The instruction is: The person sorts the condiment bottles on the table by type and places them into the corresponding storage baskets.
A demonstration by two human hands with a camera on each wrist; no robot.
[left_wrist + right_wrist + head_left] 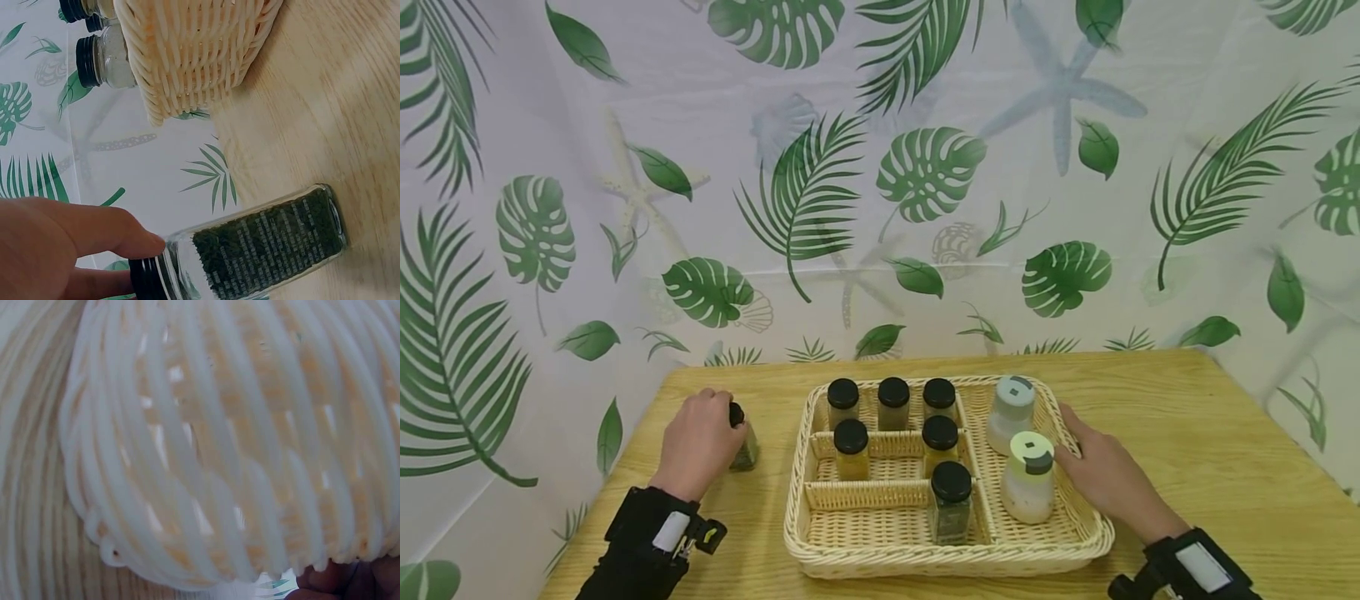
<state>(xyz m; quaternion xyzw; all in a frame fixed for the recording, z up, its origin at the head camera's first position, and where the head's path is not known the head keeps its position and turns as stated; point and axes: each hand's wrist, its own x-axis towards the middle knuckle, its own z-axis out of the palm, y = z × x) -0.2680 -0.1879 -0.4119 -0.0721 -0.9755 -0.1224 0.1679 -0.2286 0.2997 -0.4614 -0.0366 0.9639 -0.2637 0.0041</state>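
My left hand pinches the black lid of a glass spice jar filled with dark green herbs. That jar is on the table, left of the basket, with printed text on its side. My right hand grips the right rim of a woven cream basket; its fingertips show under the weave in the right wrist view. In the divided basket are several black-lidded jars, among them a green-filled jar at the front. Two white shakers, one grey-topped and one yellow-topped, occupy the right compartment.
The wooden table extends on both sides of the basket. Behind it hangs a white cloth printed with green leaves and starfish, which also runs along the left side.
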